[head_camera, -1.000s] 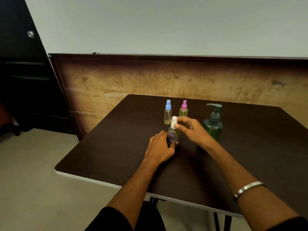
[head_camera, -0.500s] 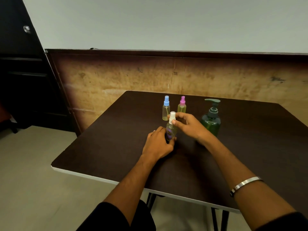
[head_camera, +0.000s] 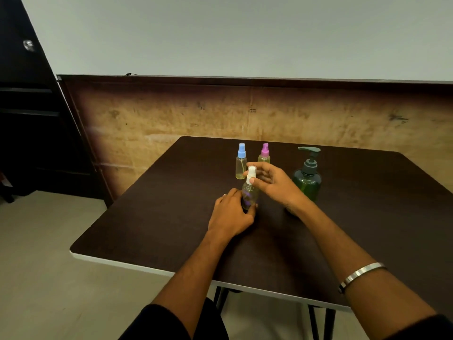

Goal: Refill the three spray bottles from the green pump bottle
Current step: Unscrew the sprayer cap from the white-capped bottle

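A small white-capped spray bottle (head_camera: 249, 192) stands upright mid-table. My left hand (head_camera: 230, 214) grips its lower body from the left. My right hand (head_camera: 272, 185) pinches its white cap (head_camera: 251, 173) between thumb and fingers. Behind it stand a blue-capped spray bottle (head_camera: 241, 161) and a pink-capped spray bottle (head_camera: 264, 153), both holding yellowish liquid; my right hand hides the pink one's lower part. The green pump bottle (head_camera: 307, 175) stands to the right, just behind my right wrist.
The dark brown table (head_camera: 171, 217) has a white front edge near me. A worn wooden panel (head_camera: 171, 114) runs behind it, and a dark cabinet (head_camera: 29, 119) stands at the left. Grey floor shows to the left of the table.
Both hands stay on the white-capped bottle. My right fingers have shifted slightly around its cap; the view itself has moved a little.
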